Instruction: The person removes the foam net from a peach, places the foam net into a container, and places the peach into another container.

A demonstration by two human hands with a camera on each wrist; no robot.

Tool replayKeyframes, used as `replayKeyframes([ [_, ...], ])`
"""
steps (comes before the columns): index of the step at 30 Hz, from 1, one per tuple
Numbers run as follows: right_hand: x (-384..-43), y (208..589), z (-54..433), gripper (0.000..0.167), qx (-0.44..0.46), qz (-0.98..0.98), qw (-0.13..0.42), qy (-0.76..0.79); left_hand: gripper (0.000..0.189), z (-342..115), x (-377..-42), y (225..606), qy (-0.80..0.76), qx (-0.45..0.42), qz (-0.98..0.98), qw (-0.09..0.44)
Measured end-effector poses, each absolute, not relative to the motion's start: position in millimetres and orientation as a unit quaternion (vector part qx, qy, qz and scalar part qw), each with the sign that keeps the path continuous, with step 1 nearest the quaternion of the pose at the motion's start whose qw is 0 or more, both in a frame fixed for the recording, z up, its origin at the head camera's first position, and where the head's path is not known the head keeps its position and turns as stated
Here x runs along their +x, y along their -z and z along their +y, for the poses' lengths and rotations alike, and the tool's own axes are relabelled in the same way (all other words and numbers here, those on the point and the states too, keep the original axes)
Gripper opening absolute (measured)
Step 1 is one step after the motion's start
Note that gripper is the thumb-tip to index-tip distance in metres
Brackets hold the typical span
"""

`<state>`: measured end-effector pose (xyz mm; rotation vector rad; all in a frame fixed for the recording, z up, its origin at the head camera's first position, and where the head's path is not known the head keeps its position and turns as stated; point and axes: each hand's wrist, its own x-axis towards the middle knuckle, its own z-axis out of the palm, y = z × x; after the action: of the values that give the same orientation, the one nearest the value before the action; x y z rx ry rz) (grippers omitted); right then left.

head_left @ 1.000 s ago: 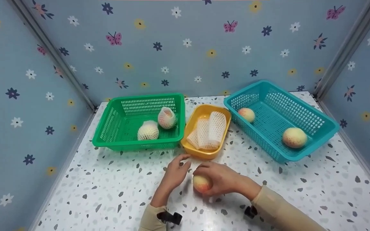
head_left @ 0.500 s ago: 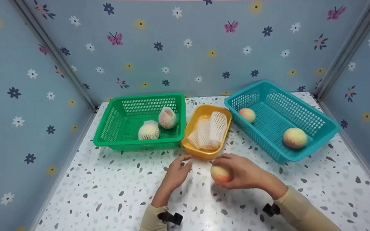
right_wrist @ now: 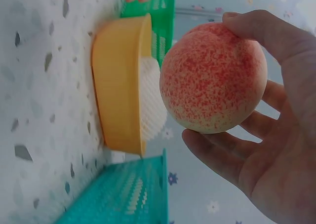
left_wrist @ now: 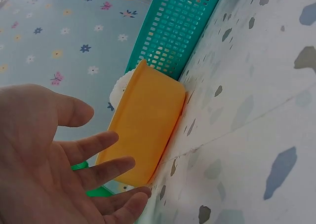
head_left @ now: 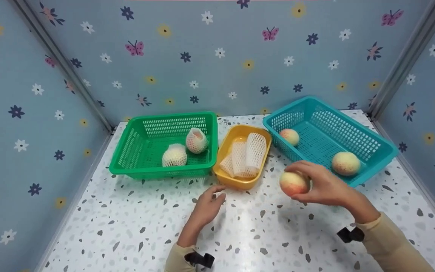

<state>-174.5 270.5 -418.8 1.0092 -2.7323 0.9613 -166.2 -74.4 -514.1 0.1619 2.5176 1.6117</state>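
Observation:
My right hand (head_left: 325, 185) grips a yellow and red peach (head_left: 294, 184) between thumb and fingers, raised over the table just in front of the blue basket (head_left: 296, 153). In the right wrist view the same peach (right_wrist: 213, 78) shows its speckled red side. My left hand (head_left: 207, 206) rests near the table in front of the yellow tray (head_left: 236, 184), its fingers loosely spread around nothing, as the left wrist view confirms. Several white foam net sleeves (head_left: 255, 151) lie in that tray. Two more peaches, one at the left (head_left: 289, 137) and one at the right (head_left: 346, 163), sit in the blue basket.
Left of the tray stands a green basket (head_left: 127, 170) holding two peaches in foam nets, a front one (head_left: 174, 155) and a back one (head_left: 196, 140). Flower-patterned panels (head_left: 217, 56) close off the back and both sides of the speckled white table (head_left: 255, 241).
My right hand has lifted the peach from beside my left hand and carried it rightward and away from me, toward the blue basket. The left hand has stayed nearly still.

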Motion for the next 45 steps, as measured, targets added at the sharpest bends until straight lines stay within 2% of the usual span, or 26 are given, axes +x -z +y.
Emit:
replayKeyframes([
  [15, -190.0, 401.9, 322.8, 0.058, 0.245, -0.902, 0.075, -0.348, 0.033, -77.1, -157.9, 514.1, -0.527, 0.059, 0.844, 0.084],
  [31, -215.7, 407.0, 358.1, 0.063, 0.140, -0.921, 0.037, -0.362, 0.032, -76.9, -154.1, 515.8, -0.516, 0.056, 0.850, 0.092],
  [45, -225.7, 424.4, 369.5, 0.071, 0.116, -0.940, -0.018, -0.321, 0.033, -75.8, -151.5, 513.8, -0.522, 0.049, 0.845, 0.100],
])
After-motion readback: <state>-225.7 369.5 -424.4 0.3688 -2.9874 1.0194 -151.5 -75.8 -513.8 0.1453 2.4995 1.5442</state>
